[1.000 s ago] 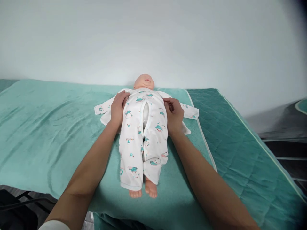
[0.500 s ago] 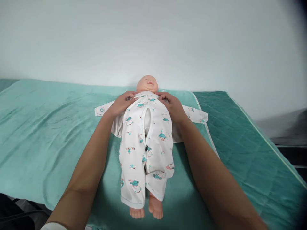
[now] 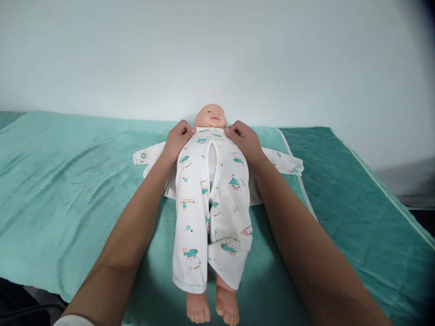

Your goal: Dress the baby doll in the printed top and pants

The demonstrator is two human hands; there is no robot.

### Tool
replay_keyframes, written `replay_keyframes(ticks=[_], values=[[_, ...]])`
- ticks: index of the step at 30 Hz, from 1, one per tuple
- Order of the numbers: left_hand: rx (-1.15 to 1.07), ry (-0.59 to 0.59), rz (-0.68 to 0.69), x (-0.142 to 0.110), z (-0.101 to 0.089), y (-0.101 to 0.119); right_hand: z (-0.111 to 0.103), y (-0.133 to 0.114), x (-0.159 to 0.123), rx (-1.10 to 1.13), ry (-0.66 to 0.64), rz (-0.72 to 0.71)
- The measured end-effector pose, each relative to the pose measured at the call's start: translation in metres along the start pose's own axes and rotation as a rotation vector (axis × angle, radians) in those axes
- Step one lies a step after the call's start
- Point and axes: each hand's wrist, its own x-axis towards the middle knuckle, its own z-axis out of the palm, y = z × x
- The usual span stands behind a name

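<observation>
A baby doll (image 3: 210, 117) lies on its back, head toward the wall and bare feet toward me. White printed baby pants (image 3: 190, 181) cover its legs and body, their top edge up at its chin and an open slit at the crotch. My left hand (image 3: 180, 138) is closed, pinching the top edge of the pants at the left. Opposite it, my right hand (image 3: 243, 138) pinches the same edge at the right. Beneath the doll, a white printed baby shirt (image 3: 283, 162) has its sleeves spread to both sides. The doll's arms are hidden.
A light green blanket (image 3: 84, 194) lies under the doll, wrinkled at the left. To the right is a darker green quilted pad (image 3: 346, 194) with a pale border. A white wall (image 3: 217, 54) rises directly behind the doll's head. Dark items sit below the bed's edge at lower left.
Both hands have curled from looser fingers into firm pinches at the pants' top edge. That edge is drawn a little closer to the chin. The view has shifted slightly.
</observation>
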Motion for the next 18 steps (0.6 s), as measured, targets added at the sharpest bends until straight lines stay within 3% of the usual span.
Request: replay_keyframes(ticks=[4,8,13,18], values=[[-0.003,0.003,0.000,0.004,0.003,-0.003,0.004,-0.001,0.000,0.035,0.029,-0.009],[-0.043,-0.058,0.102,-0.002,0.002,-0.007,0.007,0.000,-0.008,0.067,0.073,0.008],[0.128,-0.112,0.220,-0.021,-0.005,-0.007,0.002,0.005,-0.026,0.004,0.043,-0.145],[0.357,-0.053,0.283,-0.044,-0.013,-0.008,-0.006,0.014,-0.053,-0.080,0.060,-0.216]])
